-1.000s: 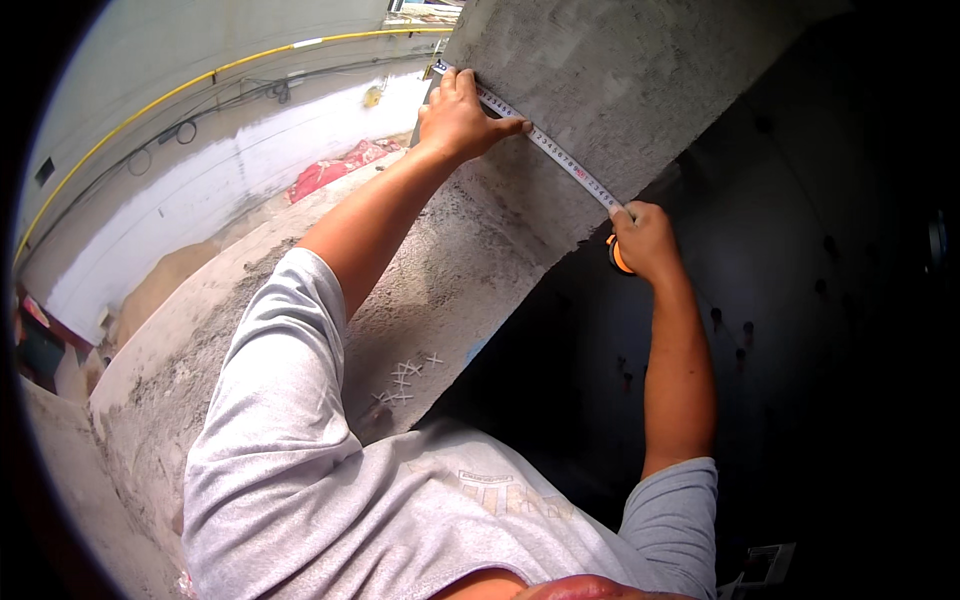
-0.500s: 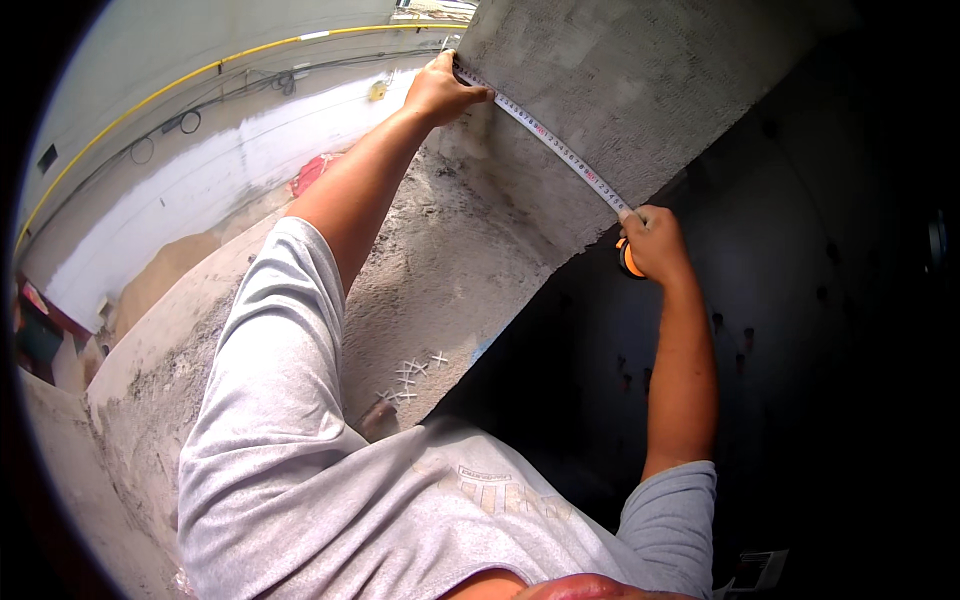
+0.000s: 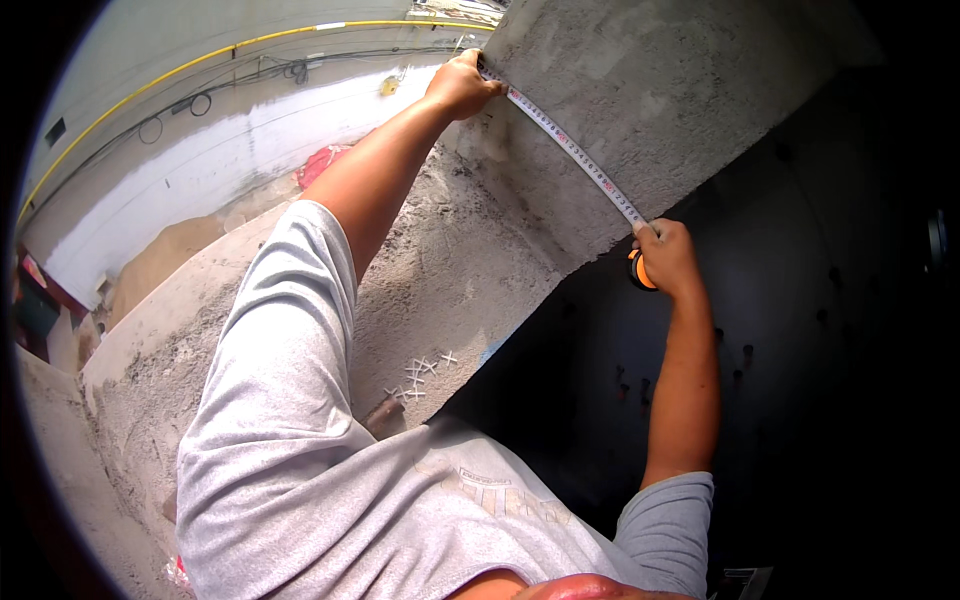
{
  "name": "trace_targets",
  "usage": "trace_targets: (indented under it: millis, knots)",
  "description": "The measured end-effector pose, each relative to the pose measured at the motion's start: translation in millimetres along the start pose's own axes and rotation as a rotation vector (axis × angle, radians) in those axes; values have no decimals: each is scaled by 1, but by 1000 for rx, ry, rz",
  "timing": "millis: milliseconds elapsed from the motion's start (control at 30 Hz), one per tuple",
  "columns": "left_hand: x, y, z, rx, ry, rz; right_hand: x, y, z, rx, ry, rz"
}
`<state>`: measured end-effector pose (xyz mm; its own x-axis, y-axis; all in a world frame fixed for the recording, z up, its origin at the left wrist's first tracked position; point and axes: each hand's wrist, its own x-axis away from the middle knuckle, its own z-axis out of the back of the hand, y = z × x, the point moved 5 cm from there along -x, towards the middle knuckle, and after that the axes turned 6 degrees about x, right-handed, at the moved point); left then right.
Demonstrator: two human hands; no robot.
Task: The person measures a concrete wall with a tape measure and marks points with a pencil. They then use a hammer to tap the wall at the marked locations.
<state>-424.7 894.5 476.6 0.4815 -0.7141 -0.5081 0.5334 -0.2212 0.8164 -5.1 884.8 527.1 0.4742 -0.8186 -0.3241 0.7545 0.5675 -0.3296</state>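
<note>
A white tape measure blade [image 3: 566, 143] stretches diagonally along a rough grey concrete wall face [image 3: 640, 90]. Its far end is under the closed fingers of my left hand [image 3: 466, 88], at the wall's outer left edge. My right hand [image 3: 667, 255] grips the orange and black tape measure case [image 3: 639, 270] beside the wall's dark inner edge. Between my hands the blade bows slightly. How my left fingertips pinch the blade end is partly hidden by the hand.
Several white cross-shaped tile spacers [image 3: 418, 372] lie on the rough concrete ledge [image 3: 450, 270], near a brown cylindrical piece [image 3: 384, 416]. Beyond the ledge, a yellow pipe [image 3: 190, 66] and black cables [image 3: 295, 72] run along an outside wall. Deep shadow fills the right side.
The blade, nearly straight before, now curves a little. My right hand has shifted slightly down and right in view. The wall and ledge have also moved in view as the camera shifted.
</note>
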Motion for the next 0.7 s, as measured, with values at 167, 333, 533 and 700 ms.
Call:
trace_targets:
  millis: [167, 333, 533, 700]
  knots:
    - [2, 4, 0, -33, 15, -2, -1, 3, 0, 6, 10, 11]
    - [-1, 1, 0, -54, 27, -20, -1, 3, 0, 2, 16, 25]
    - [-2, 1, -2, -49, -3, 4, -3, 3, 0, -5, 7, 13]
    - [0, 2, -4, -51, 21, -6, -3, 3, 1, 10, 9, 26]
